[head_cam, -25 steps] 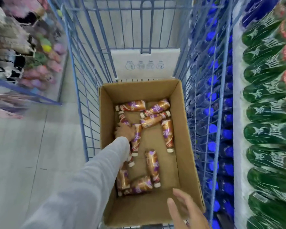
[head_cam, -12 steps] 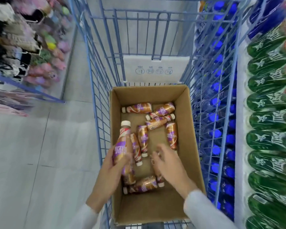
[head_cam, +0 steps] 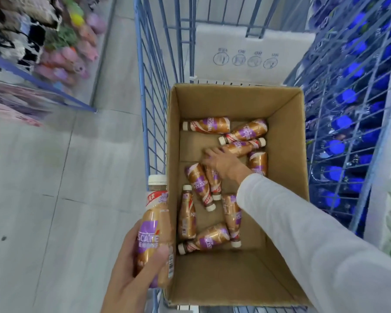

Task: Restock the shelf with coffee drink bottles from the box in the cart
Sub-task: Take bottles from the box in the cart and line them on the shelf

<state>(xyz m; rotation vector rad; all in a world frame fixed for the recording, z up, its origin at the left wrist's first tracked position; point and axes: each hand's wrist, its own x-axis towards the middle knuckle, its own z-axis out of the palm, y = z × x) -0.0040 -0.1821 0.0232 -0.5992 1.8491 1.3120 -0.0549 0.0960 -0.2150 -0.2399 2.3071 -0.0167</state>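
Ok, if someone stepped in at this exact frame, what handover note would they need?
Left hand: grips one coffee bottle upright, at the box's left edge.
Right hand: open, reaching into the box over the loose bottles, gripping none yet.
The box sits in the blue cart; about nine loose bottles lie on its floor.
Done: one bottle picked out.
Left: likely grab a second, shelve both, then clear the rest.

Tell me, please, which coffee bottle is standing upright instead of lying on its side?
The bottle gripped in the left hand, held cap-up at the left wall of the box. Every other one lies on its side on the box floor.
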